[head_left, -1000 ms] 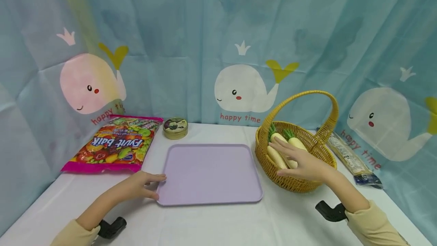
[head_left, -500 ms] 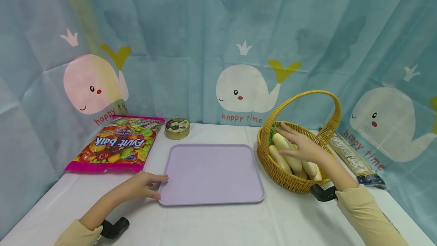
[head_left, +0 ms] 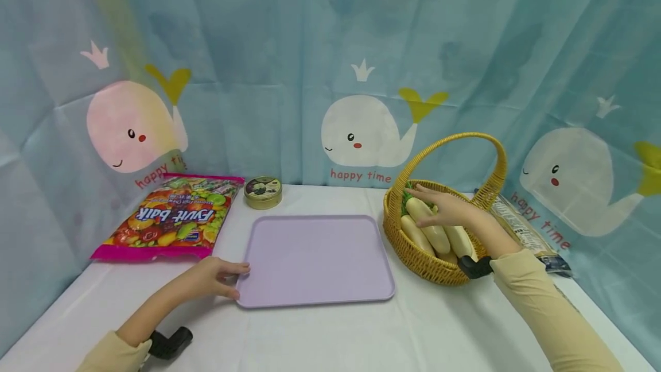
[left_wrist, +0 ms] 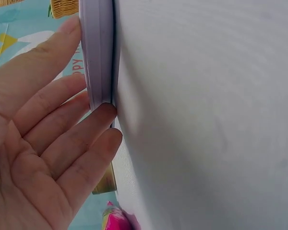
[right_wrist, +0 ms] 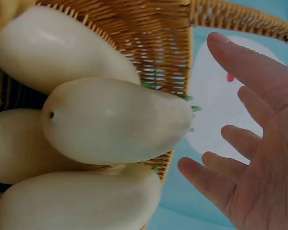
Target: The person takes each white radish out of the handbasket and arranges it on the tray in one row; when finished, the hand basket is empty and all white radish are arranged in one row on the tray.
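Note:
In the head view, a lilac tray (head_left: 316, 260) lies on the white table. My left hand (head_left: 209, 279) rests at its left side, fingers fairly straight; in the left wrist view the thumb and fingertips touch the tray's outer edge (left_wrist: 97, 52). A wicker basket (head_left: 431, 271) with a tall handle stands to the tray's right, holding several white radishes (head_left: 434, 234) with green tops. Over the basket's far part hovers my right hand (head_left: 446, 209), fingers spread. In the right wrist view it is apart from the nearest radish (right_wrist: 117, 120), beside its narrow leafy end.
A pink-edged bag of fruit chews (head_left: 172, 217) lies at the left. Behind the tray's left corner stands a round gold tin (head_left: 263, 193). A long clear packet (head_left: 527, 231) lies right of the basket. A blue whale-print curtain (head_left: 248, 73) hangs along the back.
My right hand has moved farther over the basket toward its back, and more of the radishes shows in front of it. My left hand stays at the tray's edge.

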Tool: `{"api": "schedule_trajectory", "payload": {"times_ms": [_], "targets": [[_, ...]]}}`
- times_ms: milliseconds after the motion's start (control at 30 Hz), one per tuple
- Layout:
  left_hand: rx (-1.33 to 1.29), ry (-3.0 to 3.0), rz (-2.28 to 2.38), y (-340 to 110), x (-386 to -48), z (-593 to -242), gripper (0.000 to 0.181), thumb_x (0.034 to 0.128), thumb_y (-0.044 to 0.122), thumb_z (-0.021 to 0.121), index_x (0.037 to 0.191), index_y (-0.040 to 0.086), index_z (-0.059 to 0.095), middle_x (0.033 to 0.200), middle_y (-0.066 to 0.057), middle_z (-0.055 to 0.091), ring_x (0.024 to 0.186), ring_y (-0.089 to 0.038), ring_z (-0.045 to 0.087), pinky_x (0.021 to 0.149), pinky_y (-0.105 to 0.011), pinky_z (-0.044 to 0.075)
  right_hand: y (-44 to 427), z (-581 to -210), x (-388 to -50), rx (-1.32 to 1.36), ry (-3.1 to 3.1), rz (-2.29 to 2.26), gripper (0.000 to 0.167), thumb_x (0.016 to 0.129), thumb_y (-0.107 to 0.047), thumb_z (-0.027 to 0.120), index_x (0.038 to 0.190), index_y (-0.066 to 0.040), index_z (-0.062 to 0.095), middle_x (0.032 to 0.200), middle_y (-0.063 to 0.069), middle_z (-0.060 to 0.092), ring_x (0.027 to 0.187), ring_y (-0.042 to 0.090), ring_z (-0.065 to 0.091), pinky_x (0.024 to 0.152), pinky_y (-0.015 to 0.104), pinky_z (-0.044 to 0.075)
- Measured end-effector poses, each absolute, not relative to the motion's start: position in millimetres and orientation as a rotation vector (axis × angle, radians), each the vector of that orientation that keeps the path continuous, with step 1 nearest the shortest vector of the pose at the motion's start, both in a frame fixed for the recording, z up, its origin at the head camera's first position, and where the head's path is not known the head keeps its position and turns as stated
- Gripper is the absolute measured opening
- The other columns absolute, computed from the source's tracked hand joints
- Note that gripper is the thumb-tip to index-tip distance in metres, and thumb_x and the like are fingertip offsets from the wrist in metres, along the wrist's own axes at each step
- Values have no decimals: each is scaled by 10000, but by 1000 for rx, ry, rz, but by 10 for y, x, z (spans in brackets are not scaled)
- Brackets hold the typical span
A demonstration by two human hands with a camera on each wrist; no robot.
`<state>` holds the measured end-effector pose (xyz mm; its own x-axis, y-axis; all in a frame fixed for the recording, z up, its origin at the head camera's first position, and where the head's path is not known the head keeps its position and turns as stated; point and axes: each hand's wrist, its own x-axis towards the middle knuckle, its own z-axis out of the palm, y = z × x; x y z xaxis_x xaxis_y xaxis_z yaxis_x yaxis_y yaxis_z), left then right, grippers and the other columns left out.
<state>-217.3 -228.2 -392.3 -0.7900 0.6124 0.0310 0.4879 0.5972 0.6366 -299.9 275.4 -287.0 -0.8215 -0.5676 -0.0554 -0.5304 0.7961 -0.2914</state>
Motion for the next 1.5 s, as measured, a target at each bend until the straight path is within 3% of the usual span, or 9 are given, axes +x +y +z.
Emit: {"api": "schedule_trajectory", "payload": {"times_ms": [133, 833, 1133, 1500], "targets": [[905, 2624, 992, -2272, -2164, -3914, 524, 718, 267, 739, 1113, -50, 605, 1148, -212, 550, 1013, -348, 541, 788, -374, 497, 2732, -2845, -3051, -848, 2827, -340, 779, 802, -291, 675, 1393, 1, 261, 1411, 306, 98, 1175, 490, 300, 900, 581, 337], [838, 2613, 1003, -2281, -2138, -3924, 508, 723, 262, 737, 1112, -40, 611, 1173, -217, 530, 1043, -386, 510, 820, -412, 471, 2622, -2957, -3133, -725, 2690, -358, 735, 786, -188, 696, 1382, -10, 305, 1420, 290, 76, 1222, 480, 214, 932, 549, 326], [829, 2601, 1002, -2259, -2128, -3905, 504, 724, 246, 738, 1113, -47, 607, 1189, -226, 515, 1055, -398, 498, 841, -444, 450, 2653, -2998, -3153, -841, 2782, -232, 479, 812, -106, 651, 1239, 46, 498, 1362, 327, 229, 1178, 480, 301, 914, 516, 366], [841, 2580, 1043, -2253, -2102, -3892, 479, 733, 211, 735, 1109, -55, 606, 1188, -235, 512, 1052, -392, 502, 839, -427, 456, 2629, -2954, -3123, -666, 2796, -303, 468, 767, -144, 698, 1175, 34, 552, 1361, 315, 247, 1189, 493, 266, 916, 521, 361]]}}
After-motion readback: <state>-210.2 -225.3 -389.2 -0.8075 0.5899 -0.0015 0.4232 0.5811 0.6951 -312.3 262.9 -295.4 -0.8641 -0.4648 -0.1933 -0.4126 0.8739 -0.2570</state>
